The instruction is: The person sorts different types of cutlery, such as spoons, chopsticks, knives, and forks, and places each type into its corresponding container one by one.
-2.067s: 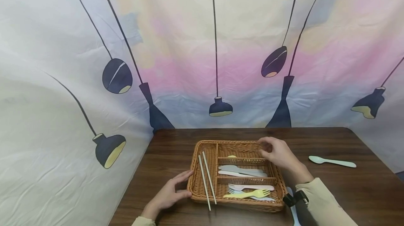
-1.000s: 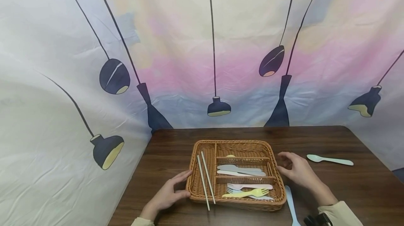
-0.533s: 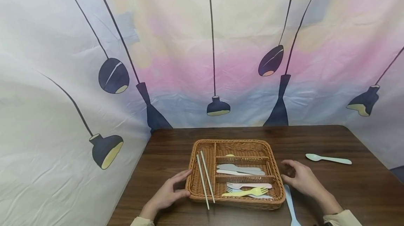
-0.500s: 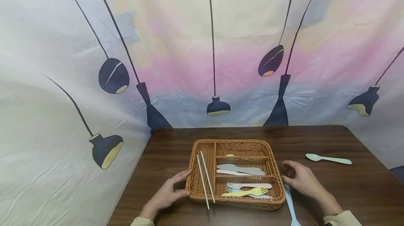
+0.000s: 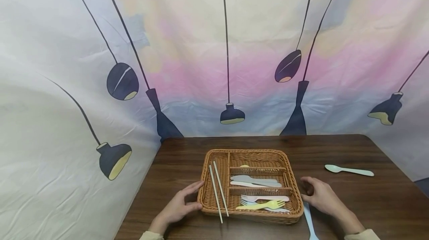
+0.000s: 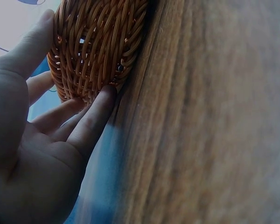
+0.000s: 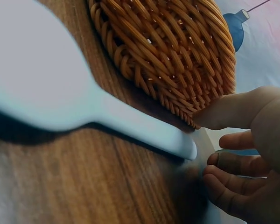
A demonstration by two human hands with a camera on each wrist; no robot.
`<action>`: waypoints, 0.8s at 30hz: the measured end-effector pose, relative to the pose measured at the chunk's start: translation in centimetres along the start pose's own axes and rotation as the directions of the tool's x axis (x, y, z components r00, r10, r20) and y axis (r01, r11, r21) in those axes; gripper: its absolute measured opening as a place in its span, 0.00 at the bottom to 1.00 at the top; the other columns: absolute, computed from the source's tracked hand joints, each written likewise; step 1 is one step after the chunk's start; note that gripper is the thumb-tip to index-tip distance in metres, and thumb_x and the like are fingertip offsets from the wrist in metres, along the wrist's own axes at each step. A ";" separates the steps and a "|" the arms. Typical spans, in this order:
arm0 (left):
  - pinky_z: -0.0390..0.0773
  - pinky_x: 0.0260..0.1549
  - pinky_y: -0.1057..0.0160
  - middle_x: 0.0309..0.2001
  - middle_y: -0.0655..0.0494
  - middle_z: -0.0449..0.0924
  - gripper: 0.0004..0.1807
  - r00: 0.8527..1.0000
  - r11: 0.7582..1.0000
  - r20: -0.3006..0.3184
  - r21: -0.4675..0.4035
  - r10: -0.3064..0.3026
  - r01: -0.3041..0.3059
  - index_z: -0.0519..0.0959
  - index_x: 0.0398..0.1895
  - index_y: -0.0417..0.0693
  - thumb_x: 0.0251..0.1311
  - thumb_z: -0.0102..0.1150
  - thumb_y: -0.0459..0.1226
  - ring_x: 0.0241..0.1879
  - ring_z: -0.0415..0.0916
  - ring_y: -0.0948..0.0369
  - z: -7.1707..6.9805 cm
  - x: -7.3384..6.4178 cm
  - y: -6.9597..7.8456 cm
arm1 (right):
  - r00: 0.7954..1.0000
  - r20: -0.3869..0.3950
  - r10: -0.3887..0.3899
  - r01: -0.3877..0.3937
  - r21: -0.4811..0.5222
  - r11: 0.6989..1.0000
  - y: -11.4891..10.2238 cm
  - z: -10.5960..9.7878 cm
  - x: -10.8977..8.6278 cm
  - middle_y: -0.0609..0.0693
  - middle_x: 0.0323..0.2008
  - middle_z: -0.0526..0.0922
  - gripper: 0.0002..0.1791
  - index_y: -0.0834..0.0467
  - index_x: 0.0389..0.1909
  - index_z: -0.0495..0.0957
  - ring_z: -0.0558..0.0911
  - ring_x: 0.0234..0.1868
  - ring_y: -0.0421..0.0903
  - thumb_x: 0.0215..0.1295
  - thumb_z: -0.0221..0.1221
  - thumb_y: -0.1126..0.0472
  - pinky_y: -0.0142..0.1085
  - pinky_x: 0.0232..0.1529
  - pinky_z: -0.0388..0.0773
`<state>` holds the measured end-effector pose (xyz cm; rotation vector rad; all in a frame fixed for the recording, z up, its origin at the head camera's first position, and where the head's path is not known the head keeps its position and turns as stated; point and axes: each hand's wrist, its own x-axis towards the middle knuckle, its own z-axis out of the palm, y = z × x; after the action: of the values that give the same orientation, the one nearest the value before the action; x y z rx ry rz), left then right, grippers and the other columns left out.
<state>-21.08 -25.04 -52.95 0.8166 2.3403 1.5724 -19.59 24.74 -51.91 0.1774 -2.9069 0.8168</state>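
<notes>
A brown wicker cutlery basket [image 5: 258, 217] rests on the table, divided into compartments. My left hand [image 5: 179, 206] touches its left side, fingers and thumb extended; the left wrist view shows the fingertips against the wicker [image 6: 98, 46]. Just right of the basket, my right hand [image 5: 323, 197] hovers with relaxed fingers around the far end of a pale blue spoon [image 5: 310, 223]. In the right wrist view, the spoon's handle [image 7: 144, 133] ends short of those fingers, and the thumb overlaps the basket wall [image 7: 177, 51]; contact there is unclear.
Two chopsticks [image 5: 215, 192] lean over the basket's front rim from the left compartment. Knives [image 5: 254, 181] occupy the middle compartment; several forks, one yellow fork [image 5: 261, 205] on top, fill the front one. A mint spoon [image 5: 350, 170] lies farther right on the table [image 5: 187, 148].
My right hand has left the basket's far right corner, moved outward, then come nearer to me beside the blue spoon's handle. The left hand and basket stay put.
</notes>
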 end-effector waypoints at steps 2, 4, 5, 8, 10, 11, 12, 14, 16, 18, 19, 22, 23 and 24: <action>0.79 0.54 0.64 0.74 0.37 0.52 0.39 1.000 1.000 -0.003 0.008 -0.001 0.001 0.62 0.73 0.46 0.59 0.66 0.37 0.69 0.56 0.36 0.0 0.0 0.0 | 1.000 0.014 0.012 -0.012 0.005 1.000 0.0 0.0 -0.1 0.49 0.36 0.81 0.30 0.64 0.52 0.78 0.77 0.32 0.40 0.46 0.73 0.59 0.31 0.27 0.75; 0.80 0.54 0.64 0.74 0.38 0.53 0.38 1.000 1.000 -0.010 0.022 -0.002 0.002 0.62 0.73 0.46 0.59 0.66 0.37 0.69 0.56 0.37 0.0 0.1 0.0 | 0.999 0.024 0.021 -0.021 0.009 1.000 -0.1 0.0 -0.1 0.49 0.36 0.82 0.30 0.63 0.51 0.78 0.77 0.32 0.40 0.45 0.74 0.59 0.31 0.27 0.75; 0.80 0.54 0.64 0.74 0.38 0.53 0.38 1.000 0.999 -0.014 0.033 0.000 0.001 0.63 0.73 0.46 0.59 0.66 0.38 0.69 0.56 0.37 0.0 0.1 0.0 | 0.999 0.030 0.019 -0.020 0.011 1.000 0.0 0.0 -0.1 0.50 0.36 0.81 0.30 0.64 0.51 0.78 0.77 0.31 0.40 0.45 0.74 0.59 0.31 0.26 0.74; 0.80 0.53 0.63 0.74 0.37 0.54 0.38 1.000 0.999 -0.015 0.054 0.009 -0.008 0.63 0.73 0.46 0.59 0.66 0.38 0.68 0.56 0.37 0.0 0.1 0.0 | 0.998 0.049 0.032 -0.033 0.020 0.999 0.0 0.1 -0.3 0.50 0.36 0.81 0.29 0.63 0.51 0.78 0.77 0.31 0.40 0.45 0.74 0.60 0.30 0.26 0.74; 0.80 0.53 0.64 0.74 0.36 0.54 0.38 1.000 0.999 -0.013 0.051 0.011 -0.010 0.63 0.72 0.45 0.59 0.66 0.37 0.68 0.56 0.36 0.0 0.0 -0.1 | 0.997 0.061 0.040 -0.041 0.022 0.999 0.1 0.2 -0.4 0.49 0.36 0.81 0.28 0.63 0.50 0.79 0.76 0.31 0.40 0.46 0.73 0.61 0.29 0.26 0.74; 0.80 0.53 0.64 0.74 0.36 0.53 0.38 1.000 0.999 -0.010 0.042 0.011 -0.010 0.62 0.73 0.44 0.59 0.66 0.37 0.68 0.56 0.36 0.0 0.0 -0.1 | 0.997 0.066 0.033 -0.035 0.022 0.999 0.2 0.2 -0.5 0.49 0.36 0.80 0.27 0.62 0.49 0.79 0.76 0.31 0.39 0.46 0.73 0.61 0.29 0.26 0.74; 0.80 0.53 0.65 0.74 0.36 0.53 0.38 1.000 0.999 -0.007 0.033 0.011 -0.011 0.62 0.73 0.44 0.60 0.65 0.37 0.68 0.56 0.35 0.1 0.0 -0.1 | 0.997 0.069 0.029 -0.030 0.021 0.999 0.2 0.3 -0.6 0.48 0.35 0.80 0.25 0.62 0.48 0.80 0.76 0.31 0.39 0.46 0.73 0.62 0.29 0.26 0.74; 0.79 0.53 0.66 0.74 0.37 0.53 0.38 1.000 1.000 -0.006 0.014 0.004 -0.003 0.62 0.73 0.44 0.59 0.65 0.36 0.68 0.55 0.36 0.1 -0.1 -0.2 | 0.997 0.069 0.018 -0.019 0.020 1.000 0.3 0.3 -0.6 0.47 0.34 0.80 0.22 0.60 0.45 0.81 0.75 0.30 0.39 0.46 0.73 0.62 0.28 0.26 0.73; 0.79 0.53 0.66 0.74 0.37 0.52 0.38 1.000 1.000 -0.003 0.002 -0.001 0.001 0.62 0.73 0.44 0.59 0.65 0.36 0.68 0.55 0.36 0.1 -0.1 -0.2 | 0.998 0.068 0.001 -0.002 0.016 1.000 0.4 0.3 -0.7 0.46 0.32 0.79 0.19 0.58 0.41 0.82 0.75 0.31 0.38 0.46 0.73 0.63 0.29 0.26 0.74; 0.79 0.53 0.65 0.74 0.37 0.52 0.38 1.000 1.000 -0.002 0.000 -0.001 0.001 0.62 0.73 0.44 0.59 0.65 0.36 0.68 0.55 0.36 0.2 -0.1 -0.2 | 0.997 0.071 0.001 -0.002 0.013 1.000 0.5 0.2 -0.6 0.44 0.31 0.79 0.17 0.57 0.39 0.82 0.76 0.31 0.38 0.45 0.73 0.63 0.29 0.27 0.74; 0.79 0.53 0.65 0.74 0.37 0.52 0.38 1.000 1.000 -0.003 0.004 -0.006 0.006 0.62 0.73 0.45 0.59 0.65 0.36 0.68 0.56 0.36 0.2 0.0 -0.1 | 0.997 0.076 0.009 -0.010 0.015 1.000 0.5 0.1 -0.6 0.44 0.30 0.79 0.17 0.56 0.38 0.82 0.76 0.31 0.38 0.45 0.74 0.63 0.29 0.28 0.75; 0.79 0.53 0.65 0.74 0.37 0.53 0.38 1.000 1.000 -0.006 0.014 -0.005 0.005 0.62 0.73 0.45 0.59 0.66 0.36 0.68 0.56 0.38 0.1 0.0 -0.1 | 0.995 0.096 0.037 -0.039 0.020 0.999 0.5 0.1 -0.5 0.44 0.30 0.80 0.17 0.56 0.38 0.82 0.77 0.32 0.39 0.44 0.75 0.63 0.29 0.28 0.75; 0.79 0.53 0.66 0.74 0.38 0.53 0.38 1.000 1.000 -0.009 0.022 -0.004 0.005 0.62 0.73 0.45 0.59 0.66 0.37 0.68 0.56 0.39 0.1 0.0 -0.1 | 0.994 0.104 0.045 -0.048 0.023 0.999 0.5 0.0 -0.4 0.44 0.31 0.80 0.17 0.56 0.38 0.82 0.77 0.32 0.39 0.45 0.75 0.63 0.30 0.28 0.76; 0.79 0.53 0.66 0.74 0.38 0.54 0.38 1.000 1.000 -0.010 0.026 -0.004 0.004 0.62 0.73 0.46 0.59 0.66 0.37 0.68 0.57 0.40 0.1 0.0 -0.1 | 0.993 0.108 0.048 -0.051 0.025 0.998 0.5 0.0 -0.4 0.45 0.31 0.80 0.17 0.57 0.38 0.82 0.77 0.32 0.40 0.45 0.75 0.63 0.30 0.28 0.75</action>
<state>-21.08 -25.00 -53.07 0.8111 2.3732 1.5510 -19.26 25.19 -52.24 0.1564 -3.0126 0.8817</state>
